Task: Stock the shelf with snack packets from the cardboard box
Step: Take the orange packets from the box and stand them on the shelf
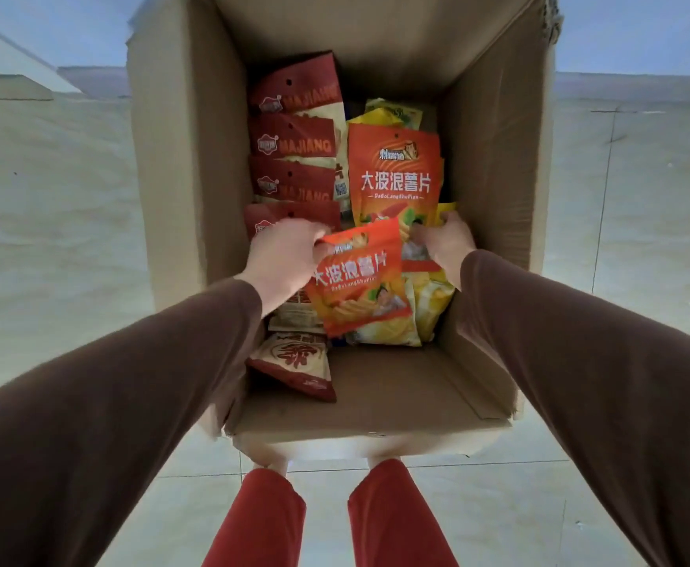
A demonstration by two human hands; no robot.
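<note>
Left hand (284, 255): fingers curled over the top edge of an orange chip packet (359, 282), pinching it at its 10 o'clock corner; the packet tilts, its lower end resting on the yellow packets (429, 304) beneath. A grip at the top seam probably lets the bag hang free for lifting.

Right hand (443, 243): fingers closed down into the stack at 3 o'clock of the held packet, gripping what looks like the lower edge of a second orange packet (394, 173) lying flat above it; exactly which packet is caught, cannot tell.

Both hands are inside the cardboard box (498, 157), so the stock is not yet out. A row of dark red packets (294, 141) stands overlapped along the 9 o'clock wall; one red-and-cream packet (294, 368) lies loose at 7 o'clock.

Edges and room: box walls stand tall on all sides, near wall low at 6 o'clock. Bare cardboard floor at 5 o'clock gives slack. Judgement: the way out is straight up; brown sleeves (130, 403) sit close to both side walls. No shelf in view.
</note>
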